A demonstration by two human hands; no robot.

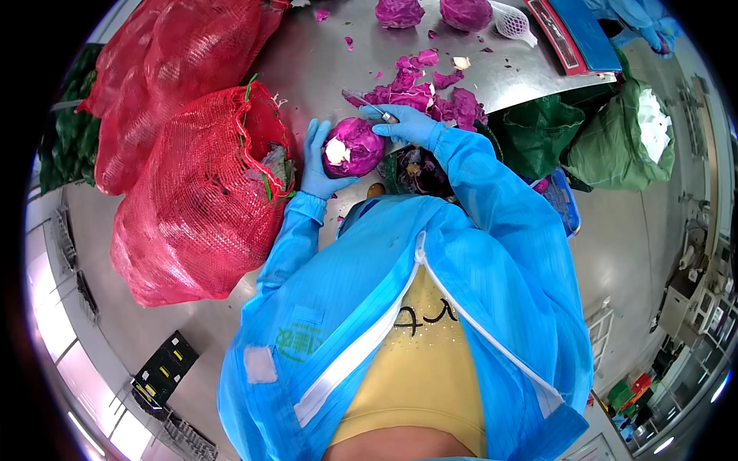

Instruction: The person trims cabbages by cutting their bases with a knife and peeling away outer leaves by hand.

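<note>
A purple cabbage (363,144) with a pale cut stem end rests in my left hand (315,165), whose gloved fingers curve round its left side and underside. My right hand (411,127), also in a blue glove, grips a small knife (390,118); its blade points left, above the cabbage. Fingers of that hand are close to the cabbage's upper right, though I cannot tell whether they touch it. Loose purple leaves (411,91) lie in a heap just beyond the knife.
Two whole cabbages (466,12) sit at the far side of the metal table (307,58), near a white foam net (513,24). Red mesh sacks (196,200) crowd the left. Green sacks (538,131) stand right, and a bag of dark scraps (421,170) is below my right hand.
</note>
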